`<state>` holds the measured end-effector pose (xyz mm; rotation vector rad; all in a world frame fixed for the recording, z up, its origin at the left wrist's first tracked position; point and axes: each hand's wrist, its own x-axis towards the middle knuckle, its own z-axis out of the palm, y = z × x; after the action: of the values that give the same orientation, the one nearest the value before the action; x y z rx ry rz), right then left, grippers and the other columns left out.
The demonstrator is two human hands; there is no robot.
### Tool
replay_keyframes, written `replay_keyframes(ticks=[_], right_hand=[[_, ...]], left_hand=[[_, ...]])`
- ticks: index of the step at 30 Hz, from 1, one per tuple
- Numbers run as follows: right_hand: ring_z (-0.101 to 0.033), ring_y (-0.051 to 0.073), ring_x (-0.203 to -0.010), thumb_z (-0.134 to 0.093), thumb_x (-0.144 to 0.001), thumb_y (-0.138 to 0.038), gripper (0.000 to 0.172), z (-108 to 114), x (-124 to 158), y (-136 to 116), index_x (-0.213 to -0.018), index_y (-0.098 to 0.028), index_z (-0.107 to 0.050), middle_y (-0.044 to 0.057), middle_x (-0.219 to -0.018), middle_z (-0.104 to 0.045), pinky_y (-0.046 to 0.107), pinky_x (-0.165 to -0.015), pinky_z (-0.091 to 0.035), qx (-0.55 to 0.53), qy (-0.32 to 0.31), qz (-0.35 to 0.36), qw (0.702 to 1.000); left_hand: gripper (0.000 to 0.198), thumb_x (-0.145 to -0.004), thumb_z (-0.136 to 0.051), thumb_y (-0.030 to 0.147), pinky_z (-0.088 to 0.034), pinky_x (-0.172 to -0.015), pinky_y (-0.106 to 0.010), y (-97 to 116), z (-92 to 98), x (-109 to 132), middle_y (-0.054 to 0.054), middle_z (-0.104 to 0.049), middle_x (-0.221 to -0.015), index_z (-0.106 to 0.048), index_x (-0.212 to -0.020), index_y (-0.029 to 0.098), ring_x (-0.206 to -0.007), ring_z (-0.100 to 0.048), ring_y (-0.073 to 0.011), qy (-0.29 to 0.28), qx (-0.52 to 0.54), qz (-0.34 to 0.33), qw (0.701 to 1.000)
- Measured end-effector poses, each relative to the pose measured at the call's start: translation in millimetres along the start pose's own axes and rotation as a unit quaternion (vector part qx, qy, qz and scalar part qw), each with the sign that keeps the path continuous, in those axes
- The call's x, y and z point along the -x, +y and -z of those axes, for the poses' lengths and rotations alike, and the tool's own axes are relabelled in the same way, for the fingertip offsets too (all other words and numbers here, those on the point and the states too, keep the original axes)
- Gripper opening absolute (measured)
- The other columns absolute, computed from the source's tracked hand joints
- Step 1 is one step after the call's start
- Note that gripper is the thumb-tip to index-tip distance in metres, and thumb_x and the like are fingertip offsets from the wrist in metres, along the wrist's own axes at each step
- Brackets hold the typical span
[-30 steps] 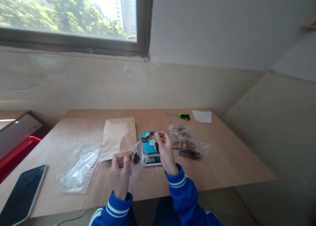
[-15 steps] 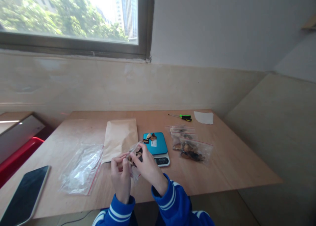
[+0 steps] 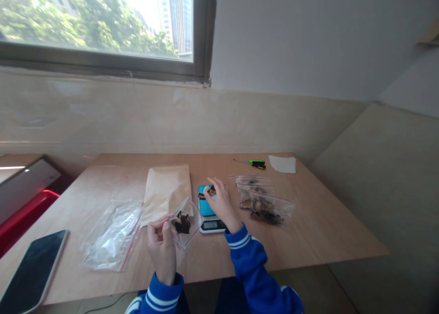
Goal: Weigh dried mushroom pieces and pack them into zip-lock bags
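Wooden counter (image 3: pixel 308 222) under the window: near its front edge my left hand (image 3: pixel 161 243) pinches a small clear bag (image 3: pixel 185 222), mouth open toward the scale (image 3: pixel 211 224). My right hand (image 3: pixel 222 206) pinches a dried piece (image 3: pixel 210 192) there; filled bags (image 3: pixel 265 204) lie rightward.

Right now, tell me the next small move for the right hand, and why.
Probably pinch one of the dried pieces off the scale and carry it to the small zip bag. The right hand has its fingertips at them on the blue platform, and the left hand holds that bag up beside the scale, dark pieces already inside.
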<state>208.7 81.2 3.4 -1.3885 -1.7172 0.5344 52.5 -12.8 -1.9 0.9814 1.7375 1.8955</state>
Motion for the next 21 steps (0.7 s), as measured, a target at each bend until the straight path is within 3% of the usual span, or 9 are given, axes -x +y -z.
replay_keyframes(ticks=[3, 7, 11, 21], right_hand=[[-0.033, 0.035, -0.137, -0.068, -0.078, -0.027, 0.054, -26.0, -10.7, 36.0, -0.130, -0.019, -0.055, 0.018, -0.142, -0.045, 0.055, -0.109, -0.031, 0.085, -0.077, 0.010, 0.993], [-0.047, 0.030, -0.125, -0.064, -0.081, -0.018, 0.033, -45.8, -10.5, 57.7, -0.114, -0.019, -0.064, 0.015, -0.128, -0.057, 0.050, -0.105, -0.038, 0.067, -0.062, 0.027, 0.996], [-0.057, 0.025, -0.111, -0.057, -0.083, -0.014, 0.018, -42.8, -7.2, 61.9, -0.096, -0.020, -0.069, 0.011, -0.114, -0.064, 0.043, -0.100, -0.044, 0.037, -0.043, 0.028, 0.998], [-0.065, 0.027, -0.100, -0.061, -0.082, -0.027, 0.018, -19.7, -0.3, 59.0, -0.090, -0.015, -0.071, 0.014, -0.103, -0.070, 0.045, -0.093, -0.049, -0.051, 0.023, -0.023, 0.998]], left_hand=[[0.024, -0.079, -0.057, 0.042, -0.051, -0.060, -0.029, -0.3, 2.9, -0.1, -0.006, -0.070, -0.085, -0.057, -0.077, 0.018, -0.071, -0.065, -0.0181, -0.010, 0.002, 0.011, 1.000], [0.024, -0.077, -0.058, 0.042, -0.047, -0.050, -0.026, -0.6, 8.0, -1.9, -0.006, -0.069, -0.081, -0.057, -0.074, 0.018, -0.060, -0.061, -0.0157, -0.024, -0.013, 0.022, 0.999], [0.023, -0.077, -0.057, 0.041, -0.048, -0.052, -0.027, -1.0, 10.3, -4.5, -0.005, -0.068, -0.078, -0.056, -0.072, 0.018, -0.063, -0.062, -0.0167, -0.016, -0.014, 0.010, 1.000], [0.026, -0.077, -0.058, 0.044, -0.050, -0.057, -0.028, -4.7, 9.3, -3.2, -0.005, -0.066, -0.079, -0.058, -0.078, 0.018, -0.071, -0.064, -0.0189, -0.030, -0.005, 0.038, 0.999]])
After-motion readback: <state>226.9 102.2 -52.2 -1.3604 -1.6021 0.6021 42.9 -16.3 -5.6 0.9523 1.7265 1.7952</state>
